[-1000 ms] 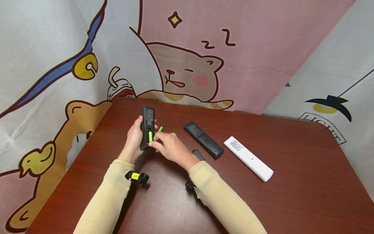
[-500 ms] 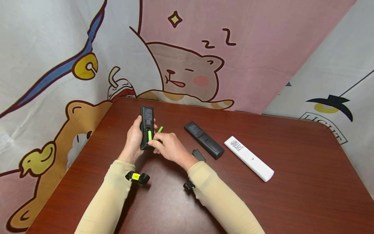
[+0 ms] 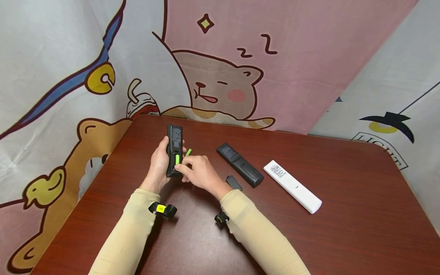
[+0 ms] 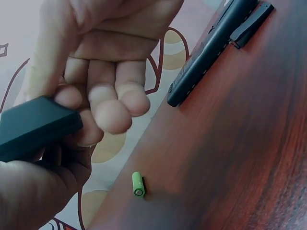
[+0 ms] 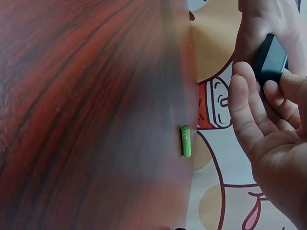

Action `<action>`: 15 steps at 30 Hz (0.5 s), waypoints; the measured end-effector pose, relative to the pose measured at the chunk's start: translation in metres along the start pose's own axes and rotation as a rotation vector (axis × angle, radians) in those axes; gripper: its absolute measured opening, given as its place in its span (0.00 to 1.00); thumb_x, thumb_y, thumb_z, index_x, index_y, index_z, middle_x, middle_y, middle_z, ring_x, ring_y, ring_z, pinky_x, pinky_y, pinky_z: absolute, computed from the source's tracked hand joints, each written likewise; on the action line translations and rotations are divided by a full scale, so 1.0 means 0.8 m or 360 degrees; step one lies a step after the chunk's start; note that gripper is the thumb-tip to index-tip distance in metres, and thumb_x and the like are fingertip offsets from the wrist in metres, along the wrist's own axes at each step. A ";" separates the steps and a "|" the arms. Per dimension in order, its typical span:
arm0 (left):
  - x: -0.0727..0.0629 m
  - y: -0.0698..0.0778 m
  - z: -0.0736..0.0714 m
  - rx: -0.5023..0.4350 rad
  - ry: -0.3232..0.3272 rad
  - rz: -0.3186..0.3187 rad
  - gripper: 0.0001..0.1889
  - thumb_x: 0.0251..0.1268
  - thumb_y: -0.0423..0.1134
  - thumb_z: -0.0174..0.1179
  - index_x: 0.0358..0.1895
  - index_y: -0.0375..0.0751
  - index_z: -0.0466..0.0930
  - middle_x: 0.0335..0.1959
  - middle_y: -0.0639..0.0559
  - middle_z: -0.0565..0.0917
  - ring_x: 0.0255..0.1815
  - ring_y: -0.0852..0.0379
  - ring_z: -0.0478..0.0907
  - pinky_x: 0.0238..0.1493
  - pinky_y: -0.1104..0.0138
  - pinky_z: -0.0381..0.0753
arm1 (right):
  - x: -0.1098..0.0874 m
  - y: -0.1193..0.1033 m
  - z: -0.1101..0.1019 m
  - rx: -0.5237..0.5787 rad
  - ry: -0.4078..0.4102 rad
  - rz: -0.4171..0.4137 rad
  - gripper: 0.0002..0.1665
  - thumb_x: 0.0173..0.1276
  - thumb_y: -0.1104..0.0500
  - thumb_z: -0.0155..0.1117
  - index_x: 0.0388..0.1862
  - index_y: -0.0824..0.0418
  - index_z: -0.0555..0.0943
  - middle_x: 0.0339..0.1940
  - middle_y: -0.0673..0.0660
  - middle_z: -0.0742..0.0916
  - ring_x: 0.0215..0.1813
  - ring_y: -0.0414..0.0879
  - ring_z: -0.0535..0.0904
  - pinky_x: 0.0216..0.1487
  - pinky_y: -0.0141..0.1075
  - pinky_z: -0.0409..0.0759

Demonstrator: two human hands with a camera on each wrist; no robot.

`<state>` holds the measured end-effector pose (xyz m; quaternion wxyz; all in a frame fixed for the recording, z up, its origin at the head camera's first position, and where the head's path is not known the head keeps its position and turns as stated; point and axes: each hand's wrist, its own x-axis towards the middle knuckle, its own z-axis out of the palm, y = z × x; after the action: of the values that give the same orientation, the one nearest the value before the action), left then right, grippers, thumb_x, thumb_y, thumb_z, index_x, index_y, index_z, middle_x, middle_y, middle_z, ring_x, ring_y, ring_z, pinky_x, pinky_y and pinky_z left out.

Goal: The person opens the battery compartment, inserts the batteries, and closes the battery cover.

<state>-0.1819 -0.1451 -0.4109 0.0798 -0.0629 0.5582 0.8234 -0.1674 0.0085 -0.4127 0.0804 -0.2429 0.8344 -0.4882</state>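
My left hand grips a black remote control, back side up, with its battery compartment uncovered. One green battery shows in that compartment, tilted along the remote's length. With thumb and index finger, my right hand pinches at the battery's lower end; the fingertips partly hide it. The other right fingers stretch out loosely beside the remote, as the right wrist view shows. A second green battery lies on the table just beyond the right hand.
A small black battery cover lies by the right wrist. Farther right are another black remote and a white remote, both back up on the brown wooden table. A cartoon-printed cloth hangs behind the table.
The left hand and its remote have shifted very slightly right. The right hand stays at the battery's lower end, its fingers moving only a little.
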 end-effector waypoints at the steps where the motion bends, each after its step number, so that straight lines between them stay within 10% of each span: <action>1: 0.000 0.000 0.000 -0.0001 -0.0001 0.0001 0.27 0.87 0.56 0.28 0.57 0.40 0.72 0.35 0.52 0.83 0.32 0.57 0.76 0.27 0.68 0.79 | 0.000 -0.001 0.000 -0.0010 -0.0003 0.0006 0.14 0.76 0.56 0.66 0.31 0.63 0.86 0.18 0.50 0.86 0.20 0.34 0.81 0.22 0.30 0.78; 8: 0.000 -0.001 -0.006 -0.0011 -0.0033 -0.0034 0.27 0.87 0.56 0.28 0.58 0.40 0.71 0.37 0.51 0.82 0.33 0.56 0.76 0.28 0.68 0.79 | -0.001 0.000 0.003 -0.0042 -0.0032 0.0014 0.16 0.77 0.55 0.64 0.32 0.65 0.85 0.19 0.51 0.86 0.25 0.48 0.86 0.21 0.30 0.76; 15: 0.002 0.000 -0.014 0.0060 -0.0022 -0.0058 0.28 0.87 0.57 0.28 0.60 0.39 0.71 0.37 0.52 0.83 0.36 0.57 0.77 0.34 0.68 0.81 | -0.001 0.009 0.003 -0.0087 -0.0045 -0.0045 0.15 0.79 0.56 0.62 0.33 0.65 0.85 0.22 0.52 0.86 0.22 0.41 0.81 0.24 0.29 0.75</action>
<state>-0.1831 -0.1559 -0.4151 0.0998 -0.0657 0.5719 0.8116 -0.1680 0.0097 -0.4204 0.0786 -0.2636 0.8426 -0.4630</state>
